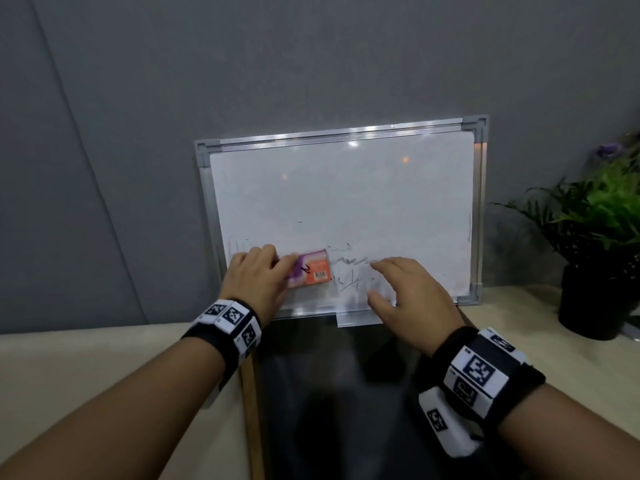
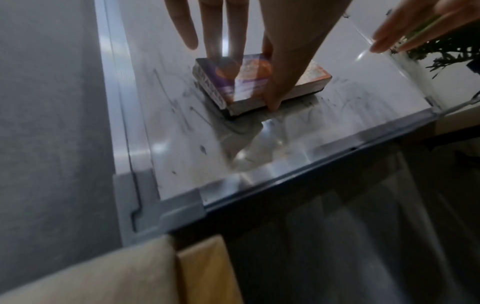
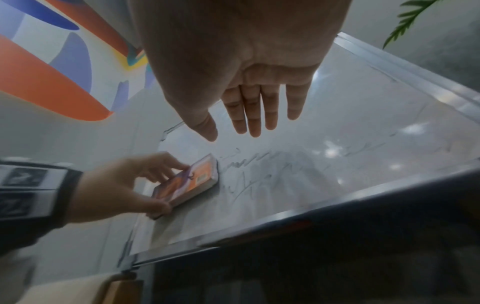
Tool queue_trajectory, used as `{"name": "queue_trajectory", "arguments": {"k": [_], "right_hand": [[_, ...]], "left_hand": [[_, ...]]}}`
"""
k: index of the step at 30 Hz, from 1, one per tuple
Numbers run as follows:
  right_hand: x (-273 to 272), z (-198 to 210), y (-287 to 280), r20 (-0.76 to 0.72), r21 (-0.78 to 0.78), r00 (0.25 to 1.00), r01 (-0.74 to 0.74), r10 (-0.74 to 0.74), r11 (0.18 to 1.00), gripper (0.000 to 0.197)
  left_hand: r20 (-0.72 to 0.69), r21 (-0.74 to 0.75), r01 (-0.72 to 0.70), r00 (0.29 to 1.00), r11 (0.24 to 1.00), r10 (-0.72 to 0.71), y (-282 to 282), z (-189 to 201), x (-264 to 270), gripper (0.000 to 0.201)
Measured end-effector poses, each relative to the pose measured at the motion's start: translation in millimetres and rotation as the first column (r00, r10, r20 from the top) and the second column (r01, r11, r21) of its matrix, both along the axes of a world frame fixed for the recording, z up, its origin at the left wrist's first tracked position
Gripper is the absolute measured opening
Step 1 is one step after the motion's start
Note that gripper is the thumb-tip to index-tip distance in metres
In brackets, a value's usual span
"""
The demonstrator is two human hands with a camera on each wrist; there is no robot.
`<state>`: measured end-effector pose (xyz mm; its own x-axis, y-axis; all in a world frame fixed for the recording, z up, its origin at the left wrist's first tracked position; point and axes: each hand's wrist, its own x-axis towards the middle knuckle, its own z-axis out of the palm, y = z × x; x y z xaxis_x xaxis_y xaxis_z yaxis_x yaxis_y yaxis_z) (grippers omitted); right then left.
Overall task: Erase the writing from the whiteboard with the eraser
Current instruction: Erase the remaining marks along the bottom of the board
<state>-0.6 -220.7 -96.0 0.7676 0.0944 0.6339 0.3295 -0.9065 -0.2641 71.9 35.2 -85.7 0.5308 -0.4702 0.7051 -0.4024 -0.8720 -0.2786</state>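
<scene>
A silver-framed whiteboard [image 1: 341, 188] leans against the grey wall, with smeared black writing [image 1: 349, 263] along its lower part. My left hand [image 1: 258, 277] grips an orange and purple eraser [image 1: 311, 270] and holds it flat on the board at the lower left; in the left wrist view the eraser [image 2: 249, 82] sits between thumb and fingers. My right hand [image 1: 407, 294] hovers just right of the eraser with straight fingers [image 3: 253, 115] spread near the board's lower middle, holding nothing. Whether it touches the board is unclear. Writing [image 3: 259, 174] shows right of the eraser [image 3: 192, 183].
The board's lower frame [image 2: 298, 166] stands on a beige table [image 1: 86, 362] behind a dark glossy panel [image 1: 339, 393]. A potted green plant [image 1: 595, 251] stands at the right, close to the board's right edge. A grey wall [image 1: 138, 98] lies behind.
</scene>
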Motion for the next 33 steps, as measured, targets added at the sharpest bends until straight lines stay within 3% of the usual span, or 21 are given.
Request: {"name": "queue_trajectory", "arguments": {"k": [4,8,11,15,19,25,33], "right_hand": [[17,-4,0,0.002,-0.045,1.000,-0.003,0.003,0.999,0.047],[21,-8,-5,0.034,-0.168,0.999,-0.009,0.015,0.986,0.049],[26,-2,-14,0.035,-0.217,0.997,0.078,-0.072,0.973,0.061],[28,1,-26,-0.032,-0.280,0.986,0.148,-0.164,0.948,0.072],[27,-1,-25,-0.048,-0.284,0.987,0.136,-0.156,0.949,0.076],[27,-3,-26,-0.056,-0.269,0.987,0.129,-0.149,0.955,0.075],[31,-6,-26,-0.069,-0.273,0.987,0.120,-0.144,0.954,0.075]], "left_hand": [[0.005,-0.002,0.013,1.000,1.000,-0.013,-2,-3,1,0.054],[0.040,-0.066,-0.011,0.999,0.998,0.013,1,19,3,0.054],[0.041,-0.122,-0.044,0.998,0.992,0.050,1,33,5,0.059],[0.040,-0.068,-0.015,0.999,0.998,0.018,-5,24,2,0.056],[0.050,-0.024,0.010,0.999,1.000,-0.009,-5,16,2,0.054],[0.053,-0.137,-0.090,0.994,0.987,0.098,13,46,6,0.057],[0.033,0.008,-0.036,0.999,0.999,0.036,17,2,2,0.051]]}}
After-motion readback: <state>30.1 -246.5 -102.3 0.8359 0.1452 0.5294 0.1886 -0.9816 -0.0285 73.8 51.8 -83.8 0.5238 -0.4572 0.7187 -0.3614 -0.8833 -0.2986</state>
